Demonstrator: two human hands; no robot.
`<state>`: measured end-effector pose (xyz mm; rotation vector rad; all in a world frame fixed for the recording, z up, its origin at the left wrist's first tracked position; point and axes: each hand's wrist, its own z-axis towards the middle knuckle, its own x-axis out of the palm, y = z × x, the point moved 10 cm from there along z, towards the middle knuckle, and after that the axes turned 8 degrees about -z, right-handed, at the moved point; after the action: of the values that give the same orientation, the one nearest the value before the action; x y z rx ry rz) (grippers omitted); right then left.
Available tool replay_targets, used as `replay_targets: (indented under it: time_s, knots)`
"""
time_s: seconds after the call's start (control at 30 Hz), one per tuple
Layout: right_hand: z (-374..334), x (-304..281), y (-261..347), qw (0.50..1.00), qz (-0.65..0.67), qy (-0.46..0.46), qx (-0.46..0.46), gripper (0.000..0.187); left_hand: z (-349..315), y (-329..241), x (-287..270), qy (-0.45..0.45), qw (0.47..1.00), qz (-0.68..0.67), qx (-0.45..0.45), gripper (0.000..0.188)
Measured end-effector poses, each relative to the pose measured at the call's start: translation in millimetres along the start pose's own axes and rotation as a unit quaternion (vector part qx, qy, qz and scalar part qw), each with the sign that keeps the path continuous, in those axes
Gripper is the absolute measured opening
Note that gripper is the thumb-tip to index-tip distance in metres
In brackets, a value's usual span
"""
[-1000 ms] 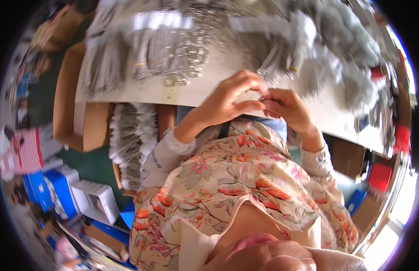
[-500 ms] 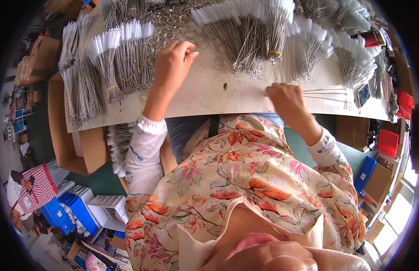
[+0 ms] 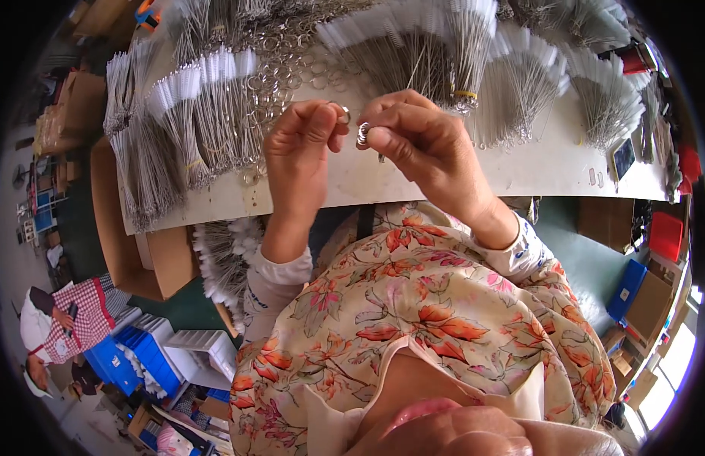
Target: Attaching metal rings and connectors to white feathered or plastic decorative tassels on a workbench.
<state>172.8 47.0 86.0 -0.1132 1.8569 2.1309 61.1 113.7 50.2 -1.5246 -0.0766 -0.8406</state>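
My left hand (image 3: pixel 303 152) is raised over the table's near side, thumb and forefinger pinched on a small metal ring (image 3: pixel 343 115). Close to its right, my right hand (image 3: pixel 436 144) is closed on a few wire brushes. Their bunched wire loops (image 3: pixel 362 134) stick out between thumb and fingers, facing the ring with a small gap. The rest of these brushes is hidden by the hand. Behind my left hand lies a spread of loose metal rings (image 3: pixel 292 64). Wire brushes with white bristles (image 3: pixel 398 57) lie in a thick pile beyond my right hand.
Bundled brushes (image 3: pixel 204 106) cover the left of the white table (image 3: pixel 474 178), and more brush piles (image 3: pixel 520 83) fill its right. A dark-screened device (image 3: pixel 623 158) lies near the right edge. An open cardboard box (image 3: pixel 132 243) stands below left. A person in a checked apron (image 3: pixel 75 319) is farther left.
My left hand has come down and right from the rings. My right hand has lifted up and left with the brushes, whose wires lay across the right of the table. Both hands now meet.
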Motion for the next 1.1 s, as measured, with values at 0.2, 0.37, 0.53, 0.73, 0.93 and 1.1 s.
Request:
replay_targets:
  time_s: [0.2, 0.37, 0.53, 0.73, 0.93, 1.1]
  knots:
    - [-8, 4, 32, 0.984, -0.083, -0.062, -0.145, 0.008, -13, -3, 4, -0.048, 0.996, -0.078, 0.019, 0.01]
    - [-13, 5, 34, 0.983, -0.083, -0.037, -0.157, 0.008, -29, -66, 46, 0.089, 0.815, 0.443, 0.363, 0.017]
    - [-11, 7, 34, 0.989, -0.017, -0.002, -0.149, 0.008, -31, -64, 44, 0.098, 0.851, 0.429, 0.287, 0.018]
    - [-14, 9, 42, 0.977, -0.081, -0.029, -0.195, 0.011, -15, -28, 10, 0.065, 0.996, 0.059, 0.008, 0.014]
    - [-23, 21, 58, 0.922, -0.223, -0.058, -0.312, 0.017, -16, -45, 12, 0.099, 0.987, 0.126, 0.009, 0.02]
    - [-16, 33, 56, 0.943, -0.163, -0.006, -0.289, 0.017, -18, -48, 10, 0.129, 0.962, 0.229, -0.073, 0.025]
